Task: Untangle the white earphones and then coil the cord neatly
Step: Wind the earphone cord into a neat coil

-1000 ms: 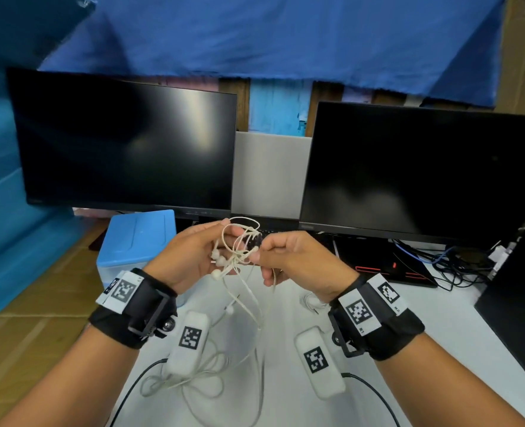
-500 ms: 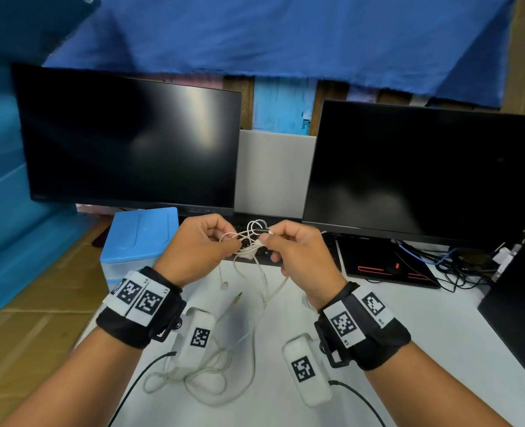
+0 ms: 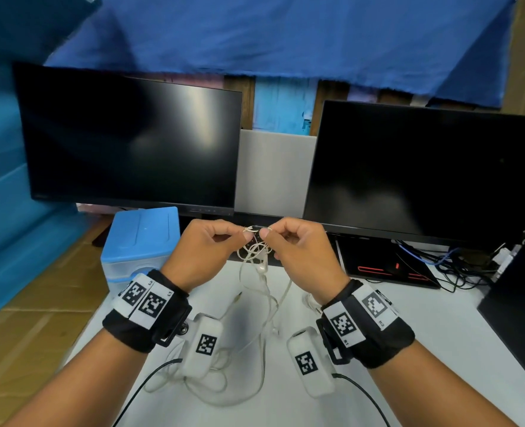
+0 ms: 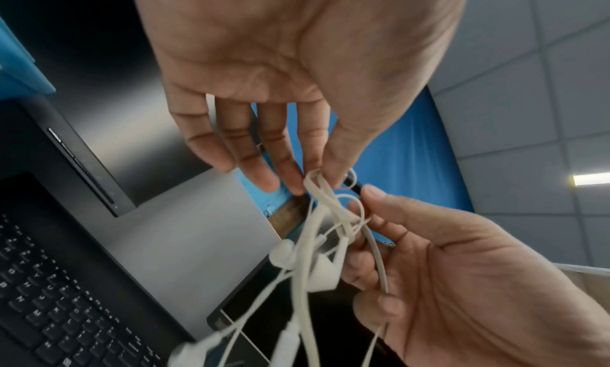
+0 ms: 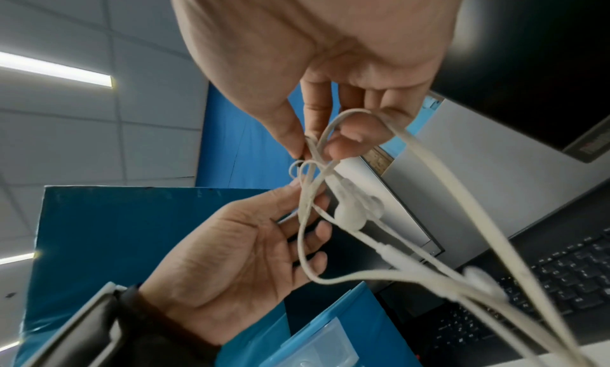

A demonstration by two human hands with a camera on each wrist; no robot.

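Note:
The white earphones (image 3: 256,252) hang in a tangled knot between my two hands, above the white table (image 3: 439,334). My left hand (image 3: 245,234) pinches a small loop at the top of the knot between thumb and forefinger, seen close in the left wrist view (image 4: 317,183). My right hand (image 3: 266,234) pinches the same bit of cord from the other side (image 5: 315,148), and one strand runs over its curled fingers. Two earbuds (image 4: 283,252) dangle just under the knot. The rest of the cord (image 3: 224,383) drops to the table and lies in loose loops.
Two dark monitors (image 3: 131,143) (image 3: 424,171) stand behind the hands, with a black keyboard (image 4: 49,294) below them. A blue-lidded plastic box (image 3: 141,235) sits at the left. Dark cables (image 3: 439,263) pile up at the right. Another white cord (image 3: 312,300) lies under my right wrist.
Both hands have shifted to a fingertip pinch at the top of the tangle. The wide loops that stood above the fingers are gone, and an earbud now hangs below the hands.

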